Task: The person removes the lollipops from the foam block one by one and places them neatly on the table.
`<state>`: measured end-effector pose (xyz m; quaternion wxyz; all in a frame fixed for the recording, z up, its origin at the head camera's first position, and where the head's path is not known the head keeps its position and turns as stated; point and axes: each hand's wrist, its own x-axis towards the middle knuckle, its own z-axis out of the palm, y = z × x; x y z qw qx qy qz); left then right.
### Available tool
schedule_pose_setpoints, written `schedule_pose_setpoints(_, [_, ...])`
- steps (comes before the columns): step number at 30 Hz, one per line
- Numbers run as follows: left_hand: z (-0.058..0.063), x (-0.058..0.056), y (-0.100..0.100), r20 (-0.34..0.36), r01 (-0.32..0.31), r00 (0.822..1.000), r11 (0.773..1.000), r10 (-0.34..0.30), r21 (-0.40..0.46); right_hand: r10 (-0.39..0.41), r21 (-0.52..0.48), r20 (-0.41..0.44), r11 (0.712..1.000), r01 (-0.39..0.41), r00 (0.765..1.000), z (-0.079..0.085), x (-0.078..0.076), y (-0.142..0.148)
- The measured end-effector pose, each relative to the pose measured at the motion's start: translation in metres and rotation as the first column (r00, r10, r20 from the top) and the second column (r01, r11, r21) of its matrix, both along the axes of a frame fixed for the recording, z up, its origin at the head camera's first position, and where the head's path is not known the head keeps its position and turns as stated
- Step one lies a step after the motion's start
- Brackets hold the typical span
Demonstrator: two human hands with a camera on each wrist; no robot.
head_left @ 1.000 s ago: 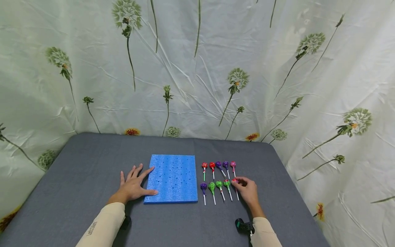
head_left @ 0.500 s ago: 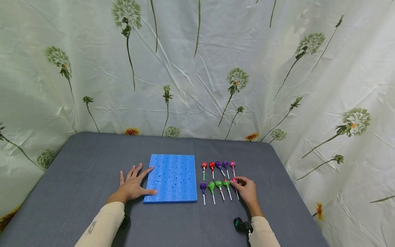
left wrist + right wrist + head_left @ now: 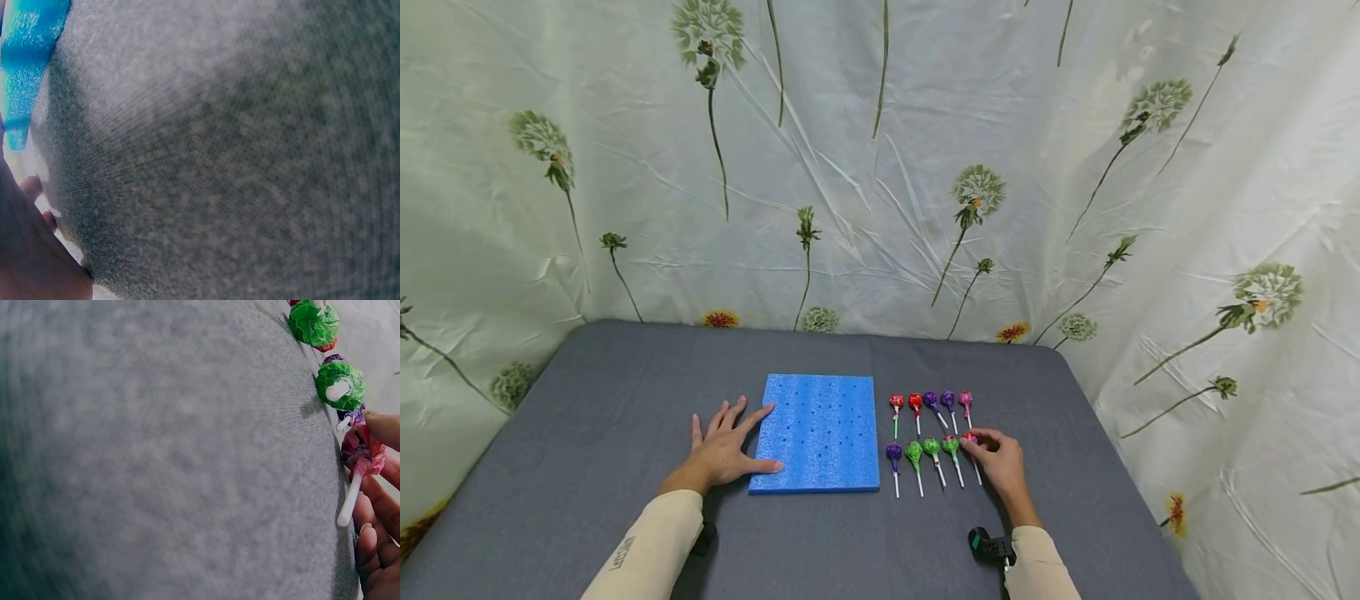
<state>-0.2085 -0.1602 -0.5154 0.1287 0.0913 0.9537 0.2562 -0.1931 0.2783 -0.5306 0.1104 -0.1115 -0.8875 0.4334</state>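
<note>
My left hand [image 3: 722,454] lies with spread fingers at the left side of a blue foam board [image 3: 820,433] dotted with small holes. Its thumb and index finger touch the board's left edge. With thumb and fingers, my right hand [image 3: 1000,462] pinches the wrapped head of a pink lollipop [image 3: 362,450], at the right end of the nearer row. The stick of that lollipop points toward me. Beside it in this row lie green lollipops [image 3: 951,447] and a purple lollipop [image 3: 893,452]. The left wrist view shows a strip of the blue board and part of the hand.
A farther row holds red lollipops [image 3: 915,402], purple lollipops [image 3: 931,400] and another pink lollipop [image 3: 966,400]. Grey cloth covers the table [image 3: 625,392]. Behind it hangs a pale curtain [image 3: 880,233] printed with dandelions. A black wrist device [image 3: 988,546] sits at the right cuff.
</note>
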Motion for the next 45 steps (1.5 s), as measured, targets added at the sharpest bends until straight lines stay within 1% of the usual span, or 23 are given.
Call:
schedule_pose_setpoints(6, [0.000, 0.000, -0.001, 0.004, 0.000, 1.000, 1.000, 0.000, -0.007, 0.012, -0.035, -0.008, 0.999, -0.012, 1.000, -0.001, 0.001, 0.001])
schedule_pose_setpoints(13, [-0.001, 0.000, 0.000, 0.000, 0.003, 1.000, 1.000, -0.003, -0.003, 0.007, -0.039, -0.022, 0.999, -0.008, 1.000, -0.002, 0.002, 0.003])
schedule_pose_setpoints(17, [-0.001, 0.000, 0.001, -0.003, 0.007, 1.000, 1.000, -0.007, -0.001, 0.004, -0.072, -0.028, 0.997, -0.006, 1.000, -0.002, 0.004, 0.004])
schedule_pose_setpoints(26, [0.000, -0.002, 0.001, 0.000, 0.014, 1.000, 1.000, -0.014, 0.000, -0.010, -0.112, -0.021, 0.994, 0.008, 1.000, 0.000, 0.004, 0.006])
schedule_pose_setpoints(33, [-0.003, 0.001, -0.004, -0.024, 0.016, 1.000, 1.000, -0.015, 0.009, -0.003, -0.124, -0.006, 0.992, 0.002, 1.000, 0.002, 0.005, 0.002])
schedule_pose_setpoints(40, [-0.005, 0.002, -0.010, -0.059, 0.024, 0.998, 1.000, -0.024, -0.003, 0.019, -0.111, -0.019, 0.994, -0.021, 1.000, 0.002, 0.003, 0.001])
schedule_pose_setpoints(45, [-0.008, 0.001, -0.012, -0.089, 0.027, 0.996, 0.998, -0.032, -0.055, 0.042, -0.070, -0.042, 0.997, -0.045, 0.998, 0.006, 0.000, 0.005])
